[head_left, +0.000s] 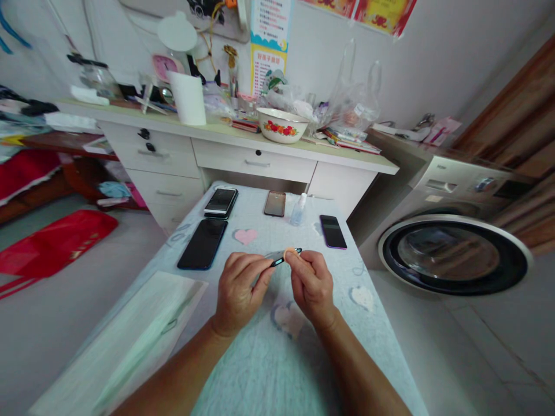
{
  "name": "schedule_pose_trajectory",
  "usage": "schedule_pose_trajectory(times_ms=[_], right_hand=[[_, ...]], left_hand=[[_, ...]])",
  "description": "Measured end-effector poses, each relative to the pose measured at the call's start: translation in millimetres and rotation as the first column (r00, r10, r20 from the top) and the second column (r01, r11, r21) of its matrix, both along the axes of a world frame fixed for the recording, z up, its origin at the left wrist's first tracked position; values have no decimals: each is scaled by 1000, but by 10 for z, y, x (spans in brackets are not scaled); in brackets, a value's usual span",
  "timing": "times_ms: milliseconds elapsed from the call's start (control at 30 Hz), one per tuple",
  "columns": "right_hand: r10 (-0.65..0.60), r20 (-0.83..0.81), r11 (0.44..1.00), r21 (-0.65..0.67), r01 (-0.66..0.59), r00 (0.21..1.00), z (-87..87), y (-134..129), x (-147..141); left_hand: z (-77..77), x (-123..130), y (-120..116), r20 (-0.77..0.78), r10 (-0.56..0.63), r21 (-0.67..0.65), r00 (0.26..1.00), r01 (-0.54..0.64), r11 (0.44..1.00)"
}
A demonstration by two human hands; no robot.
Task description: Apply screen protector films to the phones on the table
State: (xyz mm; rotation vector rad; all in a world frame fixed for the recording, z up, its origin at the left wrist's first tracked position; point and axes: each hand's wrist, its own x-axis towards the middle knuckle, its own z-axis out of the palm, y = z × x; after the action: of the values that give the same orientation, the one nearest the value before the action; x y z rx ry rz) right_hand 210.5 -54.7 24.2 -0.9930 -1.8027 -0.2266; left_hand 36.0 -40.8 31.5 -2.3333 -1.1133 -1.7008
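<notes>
Above the middle of the cloth-covered table, a thin dark-edged phone [280,261] is held tilted, seen nearly edge-on. My left hand [240,289] pinches its left end between thumb and fingers. At the other end, my right hand [313,284] is closed around the edge, its thumb over the top. A small peach-orange piece [290,253] shows by the right thumb; what it is I cannot make out. Beyond the hands are a clear spray bottle [298,211] and a phone case or brownish phone [274,204].
A large black phone [202,244] and a stack of phones [221,202] lie at the left, another phone [333,231] at the right. A pale sheet or bag [125,341] covers the near left. Behind stands a cluttered desk [255,155]; a washing machine [451,231] is at the right.
</notes>
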Motion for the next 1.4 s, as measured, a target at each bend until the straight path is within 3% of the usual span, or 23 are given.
schedule_pose_trajectory(times_ms=[333, 767, 1200, 1400], right_hand=[[-76, -57, 997, -8, 76, 995, 27, 36, 39], [83, 19, 997, 7, -83, 996, -17, -71, -155], [-74, -46, 997, 5, 75, 996, 25, 12, -2], [-31, -33, 1000, -4, 31, 999, 12, -23, -81]], left_hand=[[-6, -22, -11, 21, -3, -14, 1000, 3, 1000], [19, 11, -24, 15, -10, -30, 1000, 11, 999], [-15, -29, -16, 24, -5, -20, 1000, 5, 1000], [-15, -33, -20, 25, 1, -43, 1000, 0, 999]])
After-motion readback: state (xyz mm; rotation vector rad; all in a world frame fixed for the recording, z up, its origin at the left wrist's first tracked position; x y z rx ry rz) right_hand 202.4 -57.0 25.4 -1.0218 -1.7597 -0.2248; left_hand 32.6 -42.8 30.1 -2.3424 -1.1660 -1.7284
